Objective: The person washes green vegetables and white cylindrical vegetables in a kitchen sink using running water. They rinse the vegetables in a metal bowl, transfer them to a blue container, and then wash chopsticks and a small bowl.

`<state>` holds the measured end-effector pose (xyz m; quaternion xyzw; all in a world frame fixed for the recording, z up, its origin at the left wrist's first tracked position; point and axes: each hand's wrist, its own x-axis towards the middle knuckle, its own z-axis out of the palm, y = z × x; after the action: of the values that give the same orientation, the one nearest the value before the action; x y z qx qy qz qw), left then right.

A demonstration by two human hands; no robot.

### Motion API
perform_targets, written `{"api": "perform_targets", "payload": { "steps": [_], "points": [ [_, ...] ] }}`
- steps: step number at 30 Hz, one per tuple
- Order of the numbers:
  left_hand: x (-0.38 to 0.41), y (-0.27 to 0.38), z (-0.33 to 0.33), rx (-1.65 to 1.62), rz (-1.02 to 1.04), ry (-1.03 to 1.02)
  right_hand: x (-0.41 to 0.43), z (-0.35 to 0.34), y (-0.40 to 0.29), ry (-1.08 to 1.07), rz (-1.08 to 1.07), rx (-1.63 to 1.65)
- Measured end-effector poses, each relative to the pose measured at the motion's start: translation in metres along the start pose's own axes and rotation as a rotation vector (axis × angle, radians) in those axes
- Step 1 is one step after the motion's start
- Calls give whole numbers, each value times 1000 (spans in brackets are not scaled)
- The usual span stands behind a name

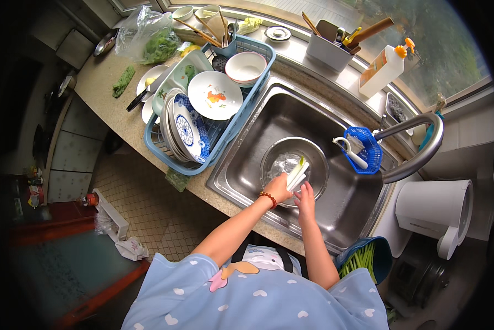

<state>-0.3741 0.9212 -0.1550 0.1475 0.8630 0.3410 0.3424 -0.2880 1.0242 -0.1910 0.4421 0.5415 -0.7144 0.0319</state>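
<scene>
Several white stalks, probably leek or scallion pieces with a little green at one tip, are gripped in my left hand. They are held over a round metal bowl that holds some water. This bowl stands in the stainless steel sink. My right hand is just right of the stalks, fingers apart, over the bowl's near rim. Whether its fingertips touch the stalks I cannot tell. A beaded bracelet circles my left wrist.
A blue dish rack full of plates and bowls borders the sink on the left. The curved faucet and a blue strainer basket with a white peeler are at right. A knife lies beyond the rack. A soap pump bottle stands on the sill.
</scene>
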Motion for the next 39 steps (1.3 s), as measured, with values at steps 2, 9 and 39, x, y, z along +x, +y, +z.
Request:
{"api": "perform_targets", "payload": {
  "steps": [2, 9, 39],
  "points": [
    [-9, -6, -2, 208, -44, 10, -12, 0, -8, 14, -155, -108],
    [-75, 62, -103, -206, 243, 36, -55, 44, -76, 37, -445, 312],
    [82, -313, -568, -53, 29, 569, 7, 650, -108, -249, -233, 358]
  ]
}}
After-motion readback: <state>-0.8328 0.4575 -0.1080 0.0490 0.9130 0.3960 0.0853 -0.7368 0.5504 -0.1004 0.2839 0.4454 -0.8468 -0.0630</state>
